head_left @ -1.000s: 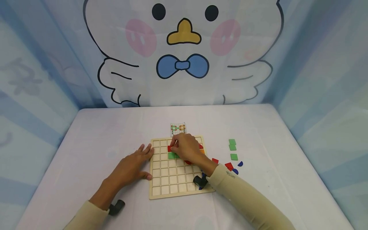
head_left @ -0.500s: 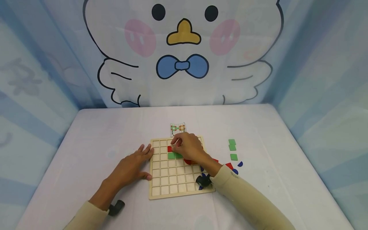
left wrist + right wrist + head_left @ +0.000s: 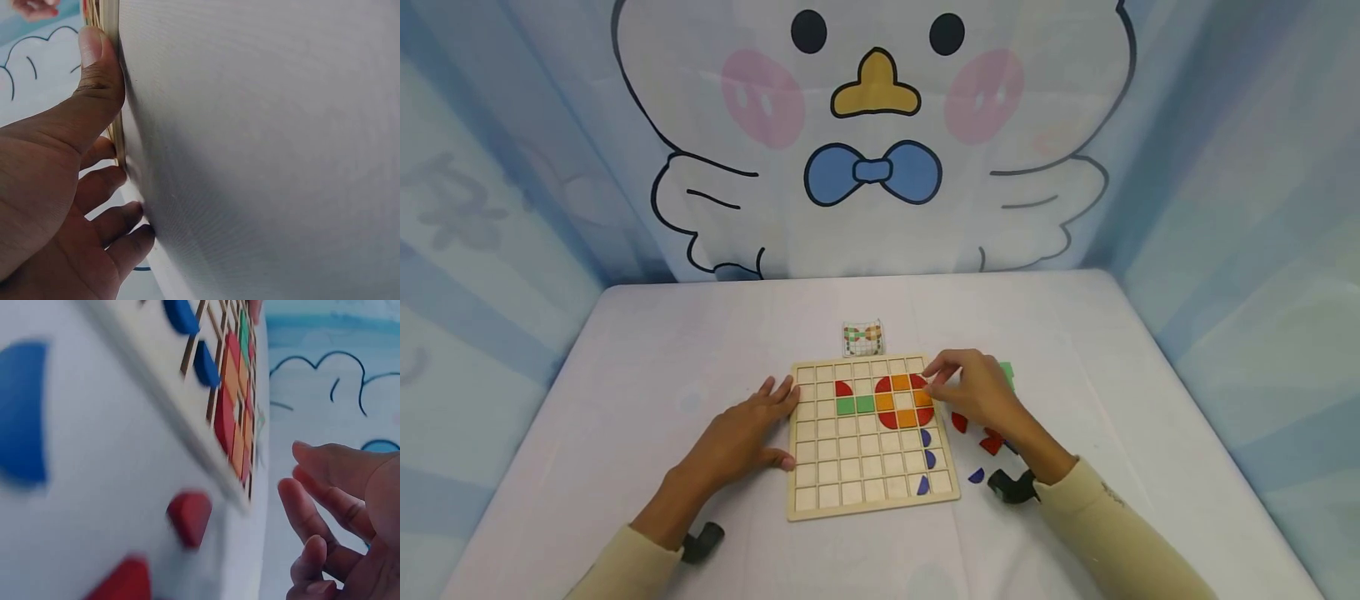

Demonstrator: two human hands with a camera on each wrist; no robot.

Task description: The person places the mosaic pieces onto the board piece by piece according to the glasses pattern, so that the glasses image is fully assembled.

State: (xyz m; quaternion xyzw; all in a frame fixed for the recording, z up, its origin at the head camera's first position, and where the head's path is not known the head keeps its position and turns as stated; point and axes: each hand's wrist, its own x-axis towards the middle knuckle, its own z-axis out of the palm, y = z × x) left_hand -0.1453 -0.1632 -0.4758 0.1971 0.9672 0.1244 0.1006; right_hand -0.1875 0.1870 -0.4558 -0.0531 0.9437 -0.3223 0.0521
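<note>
A wooden grid board [image 3: 827, 475] lies on the table. My left hand [image 3: 741, 437] rests along its left edge, fingers spread; in the left wrist view the thumb [image 3: 100, 81] touches the rim. Above the board's upper right edge hovers my right hand [image 3: 973, 387], with a gap between thumb and fingers and nothing seen in it. One red quarter-circle piece [image 3: 843, 388] sits in a cell above two green squares [image 3: 855, 405]. To their right, red quarter circles and orange squares [image 3: 885, 402] form a ring. Blue half circles [image 3: 930, 459] lie down the board's right side.
A small pattern card [image 3: 862, 337] lies beyond the board's far edge. Right of the board are loose red pieces [image 3: 959, 422], a blue half circle [image 3: 976, 476] and a green piece [image 3: 1007, 375], partly behind the right hand. A printed curtain [image 3: 872, 233] stands behind the table.
My right hand has moved right from over the red quarter circle to the board's right edge, uncovering the ring. The left hand has stayed in place.
</note>
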